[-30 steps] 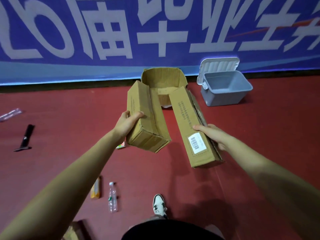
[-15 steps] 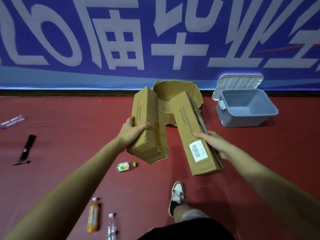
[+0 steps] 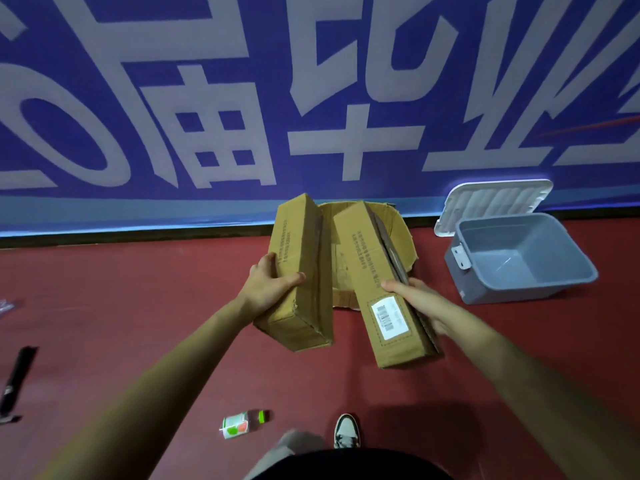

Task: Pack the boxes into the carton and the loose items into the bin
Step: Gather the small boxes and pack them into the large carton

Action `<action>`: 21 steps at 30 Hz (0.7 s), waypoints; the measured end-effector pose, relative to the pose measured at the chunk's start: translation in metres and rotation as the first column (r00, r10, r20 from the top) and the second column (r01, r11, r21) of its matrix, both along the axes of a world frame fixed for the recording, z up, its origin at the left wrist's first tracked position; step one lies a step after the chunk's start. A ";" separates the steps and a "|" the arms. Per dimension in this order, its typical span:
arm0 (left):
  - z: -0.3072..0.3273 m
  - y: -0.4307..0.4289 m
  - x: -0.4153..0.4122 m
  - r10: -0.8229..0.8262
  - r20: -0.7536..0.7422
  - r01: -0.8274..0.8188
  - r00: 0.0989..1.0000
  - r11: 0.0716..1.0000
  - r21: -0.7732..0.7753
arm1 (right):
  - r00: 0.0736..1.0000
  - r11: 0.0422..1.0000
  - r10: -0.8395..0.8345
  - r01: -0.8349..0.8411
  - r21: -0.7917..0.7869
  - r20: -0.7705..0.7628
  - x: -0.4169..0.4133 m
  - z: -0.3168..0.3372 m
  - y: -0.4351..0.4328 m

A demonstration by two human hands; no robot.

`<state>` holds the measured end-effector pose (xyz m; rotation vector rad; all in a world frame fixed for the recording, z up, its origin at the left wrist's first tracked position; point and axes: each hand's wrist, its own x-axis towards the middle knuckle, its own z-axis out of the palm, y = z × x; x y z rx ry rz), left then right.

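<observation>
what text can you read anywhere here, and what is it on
"届毕业", large white characters, tops cropped: blue banner
Side print on the left box: too small to read
Side print and barcode label on the right box: too small to read
Label on the small bottle: blurred

Site is reading as an indoor event hall or gym-type venue. A blue banner (image 3: 270, 46) with huge white Chinese characters is running along the whole back wall, above a black base strip (image 3: 138, 237). Red sports-style flooring (image 3: 121, 299) is covering the ground; carton (image 3: 401, 244) and bin (image 3: 485, 289) are sitting directly on it.
</observation>
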<state>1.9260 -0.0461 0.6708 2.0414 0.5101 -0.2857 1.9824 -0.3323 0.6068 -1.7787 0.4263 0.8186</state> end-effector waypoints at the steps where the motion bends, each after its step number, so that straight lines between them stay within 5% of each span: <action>1: -0.002 0.003 0.015 -0.006 -0.007 0.006 1.000 1.000 0.001 | 1.000 1.000 0.001 -0.001 0.000 -0.007 0.018 -0.006 0.004; 21: -0.117 0.115 0.328 0.055 -0.302 -0.125 0.952 0.968 -0.218 | 0.956 0.992 -0.126 0.117 -0.048 -0.266 0.277 -0.069 0.115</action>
